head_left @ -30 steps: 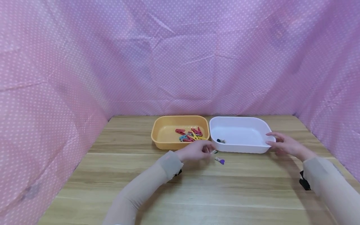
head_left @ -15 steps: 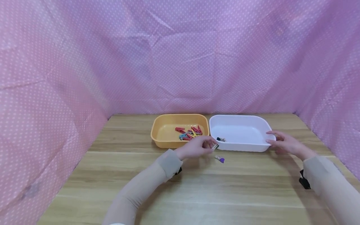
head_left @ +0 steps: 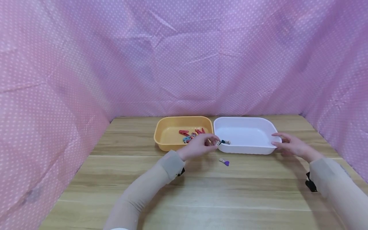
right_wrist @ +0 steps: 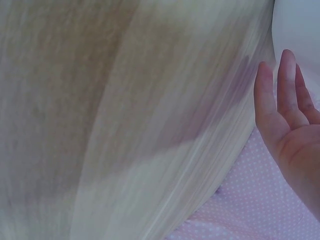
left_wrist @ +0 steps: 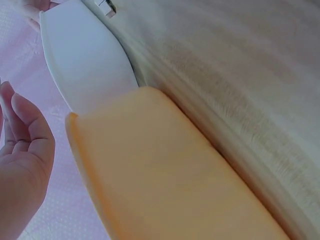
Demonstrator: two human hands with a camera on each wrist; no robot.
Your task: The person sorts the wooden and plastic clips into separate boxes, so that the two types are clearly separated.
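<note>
My left hand (head_left: pixel 202 145) pinches a small clothespin (head_left: pixel 218 142) at its fingertips, by the near left corner of the white tray (head_left: pixel 248 149). Another small clothespin (head_left: pixel 228 142) lies inside that corner; its dark end overlaps the held one in the head view. On the table in front lies a small clothespin with a purple heart (head_left: pixel 224 162). My right hand (head_left: pixel 293 147) holds the white tray's right end, thumb and a finger over the rim, other fingers outside. The left wrist view shows my left hand's curled fingers at its edge, with the held clothespin hidden.
Left of the white tray stands a yellow tray (head_left: pixel 164 147) with several larger red, blue and other clothespins (head_left: pixel 184 132), partly hidden behind my left hand. Both trays stand side by side on the wooden table (head_left: pixel 230 195). A pink dotted cloth (head_left: pixel 184 64) hangs behind.
My left hand has lifted the small clothespin from the table up to the white tray's near left corner. The right hand has stayed on the tray's right end.
</note>
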